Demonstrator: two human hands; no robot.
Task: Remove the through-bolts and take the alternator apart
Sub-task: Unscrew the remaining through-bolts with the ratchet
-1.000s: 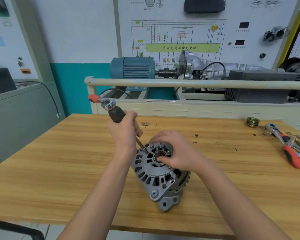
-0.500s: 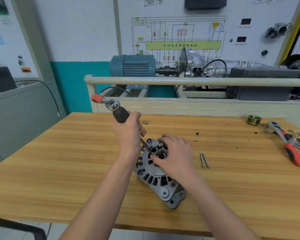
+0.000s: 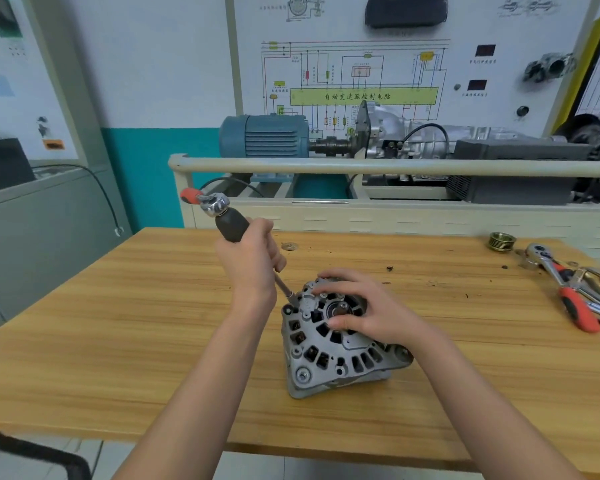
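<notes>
A wiring-diagram board (image 3: pixel 361 74) and a blue motor (image 3: pixel 264 136) stood behind the wooden desk (image 3: pixel 118 323) where I worked. The alternator (image 3: pixel 329 344) lay tilted near the middle of the desk. My left hand (image 3: pixel 250 268) gripped the dark handle of a driver (image 3: pixel 231 225), its shaft slanting down to the housing's upper left rim. My right hand (image 3: pixel 368 313) rested on the alternator, fingers (image 3: pixel 329 289) spread and loosely curved over its face. A ratchet (image 3: pixel 561 289) and a brass pulley (image 3: pixel 502 241) lay well apart at the desk's far right
</notes>
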